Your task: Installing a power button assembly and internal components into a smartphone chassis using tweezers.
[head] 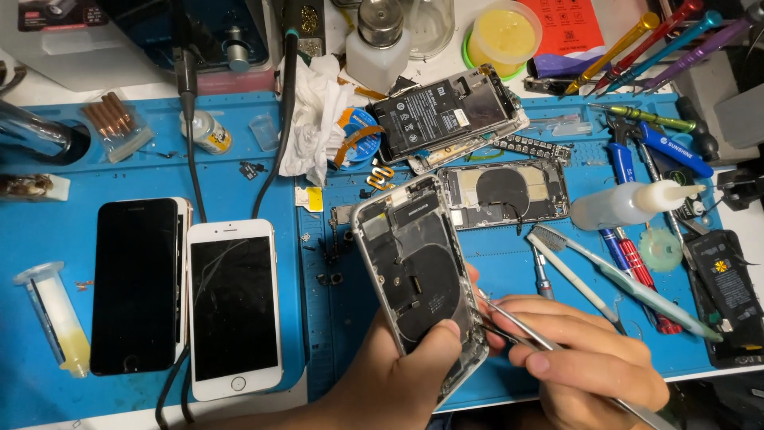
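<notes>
Left hand (410, 374) is wrapped around the bottom of an opened phone housing (418, 275), thumb pressed on its inner face, holding it tilted up off the blue repair mat (263, 135). Right hand (585, 362) is pinched shut on a pair of metal tweezers (517, 326), tips touching the housing's right edge near the lower end. Just left of the housing, two phones lie flat on the mat: a white phone (233, 306) with a cracked screen, and a black phone (135, 283) beside that. Right behind the housing sits another stripped housing (505, 193), and to its right lies a toothbrush (621, 279).
</notes>
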